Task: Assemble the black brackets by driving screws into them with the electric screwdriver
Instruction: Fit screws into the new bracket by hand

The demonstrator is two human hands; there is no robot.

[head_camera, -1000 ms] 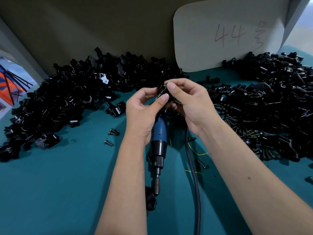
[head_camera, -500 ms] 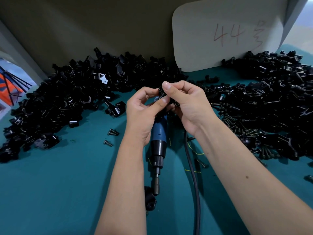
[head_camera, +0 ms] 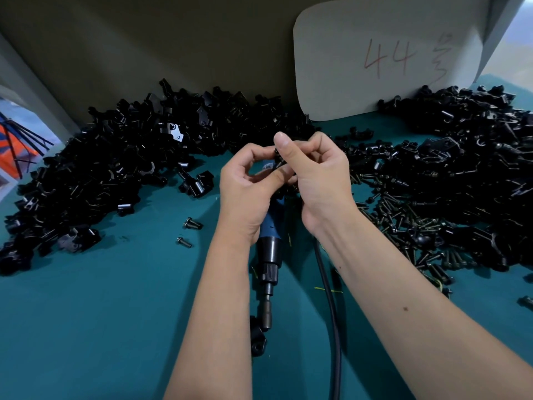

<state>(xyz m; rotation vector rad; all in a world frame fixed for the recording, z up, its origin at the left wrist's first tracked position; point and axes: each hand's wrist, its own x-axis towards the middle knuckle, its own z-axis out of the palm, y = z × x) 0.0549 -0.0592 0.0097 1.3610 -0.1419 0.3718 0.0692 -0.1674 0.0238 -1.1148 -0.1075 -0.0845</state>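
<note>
Small black bracket (head_camera: 278,153) pinched mid-air (mostly hidden); blue-black electric screwdriver (head_camera: 269,249) flat on table.

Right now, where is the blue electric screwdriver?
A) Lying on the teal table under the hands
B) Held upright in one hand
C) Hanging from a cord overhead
A: the blue electric screwdriver lies on the teal table beneath both hands, which hold a small black part instead.

A pale card (head_camera: 386,62) with "44" written in red is leaning against the brown back wall (head_camera: 144,44), standing on the teal table (head_camera: 86,327).
</note>
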